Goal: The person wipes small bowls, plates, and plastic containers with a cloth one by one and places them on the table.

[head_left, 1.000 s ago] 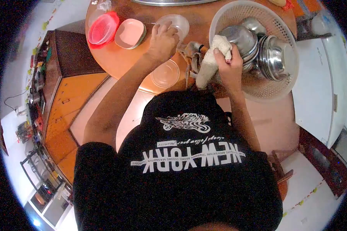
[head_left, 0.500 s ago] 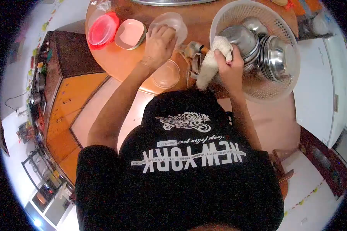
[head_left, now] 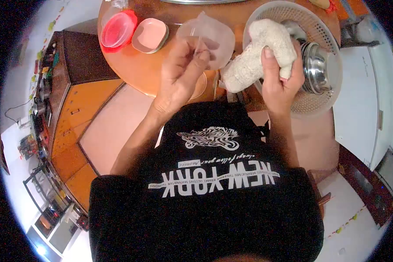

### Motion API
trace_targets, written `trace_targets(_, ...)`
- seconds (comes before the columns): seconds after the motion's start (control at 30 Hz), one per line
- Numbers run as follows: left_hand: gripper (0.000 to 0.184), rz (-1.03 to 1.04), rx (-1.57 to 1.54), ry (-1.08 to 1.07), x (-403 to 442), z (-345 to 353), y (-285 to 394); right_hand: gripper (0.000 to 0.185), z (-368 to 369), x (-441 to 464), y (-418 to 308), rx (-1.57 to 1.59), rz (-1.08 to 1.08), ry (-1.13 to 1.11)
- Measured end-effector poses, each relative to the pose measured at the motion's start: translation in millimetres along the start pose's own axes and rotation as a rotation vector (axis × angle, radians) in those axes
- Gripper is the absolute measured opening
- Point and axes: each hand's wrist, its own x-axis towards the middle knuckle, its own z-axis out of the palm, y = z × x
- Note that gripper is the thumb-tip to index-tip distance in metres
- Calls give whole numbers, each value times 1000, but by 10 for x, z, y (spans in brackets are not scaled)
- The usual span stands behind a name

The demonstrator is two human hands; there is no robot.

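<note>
My left hand [head_left: 181, 72] pinches the rim of a clear plastic container [head_left: 220, 41], which is raised and tilted above the table. A bunched cream cloth [head_left: 244, 72] is gripped in my right hand [head_left: 281, 83], just right of the container, with a small gap between them. Behind my left hand and wrist, a clear round lid [head_left: 200, 87] lies partly hidden at the table's near edge.
The wooden table [head_left: 131, 65] bears a red bowl [head_left: 118, 29] and pink square dishes [head_left: 149, 36] at the left. On the right, a perforated basket [head_left: 334, 83] holds several metal bowls [head_left: 316, 65]. A metal tray edge [head_left: 196, 1] shows at the top.
My left hand has lifted the clear container off the table and turned palm up. The right hand has raised the cloth and brought it nearer the camera.
</note>
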Motion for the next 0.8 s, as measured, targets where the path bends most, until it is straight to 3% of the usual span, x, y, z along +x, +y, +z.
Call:
trace_targets(0.03, 11, 0, -1, -1, -13, 18, 23, 34, 21, 47, -59, -2, 0, 1)
trace_targets(0.1, 13, -23, 163, -63, -26, 73, 71, 43, 100, 134, -154, -283, -534, -169)
trace_targets(0.13, 17, 282, 307, -91, -17, 152, 133, 46, 166, 148, -183, -285, -557, -239)
trace_targets(0.17, 19, 305, 286, -130, -20, 126, 59, 50, 222, 164, -192, -288, -578, -311)
trace_targets(0.23, 13, 138, 219, -161, 3, 118, 232, 46, 240, 196, -129, -252, -598, -227)
trace_targets(0.3, 11, 115, 223, -204, -42, 53, 272, 44, 218, 163, -181, 29, -136, -314)
trace_targets(0.33, 9, 93, 228, -245, -62, 28, 291, 44, 211, 169, -186, 30, -134, -313)
trace_targets(0.43, 8, 212, 382, -330, -82, 12, 368, 26, 178, 217, -178, 392, 279, -266)
trace_targets(0.5, 8, 191, 385, -374, -91, 30, 458, 25, 174, 229, -124, 472, 338, -252)
trace_targets(0.6, 7, 587, 412, -449, -52, 85, 466, 26, 111, 263, -54, 646, 513, -312)
trace_targets(0.8, 8, 590, 371, -484, -102, 159, 640, 44, 116, 202, -179, 948, 720, -366)
